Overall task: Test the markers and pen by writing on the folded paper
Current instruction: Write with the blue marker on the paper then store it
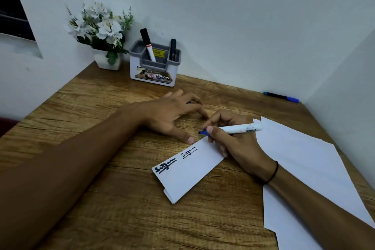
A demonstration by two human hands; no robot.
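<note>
The folded white paper [188, 174] lies slanted on the wooden desk [101, 178]. It bears a thick dark scribble near its left corner and a thinner one further up. My right hand [235, 144] grips a white marker [239, 128] whose uncapped blue tip hovers just past the paper's upper corner. My left hand [172, 113] rests flat on the desk with fingers spread, thumb close to the paper's top edge. A small dark bit shows under its fingers; I cannot tell what it is.
A grey and white holder [155, 67] at the back wall holds a black-capped marker [148, 44] and a black pen [173, 49]. A blue-capped marker [281, 97] lies at the far right corner. A flower pot [105, 34] stands left of the holder. Loose white sheets [304, 158] lie under my right forearm.
</note>
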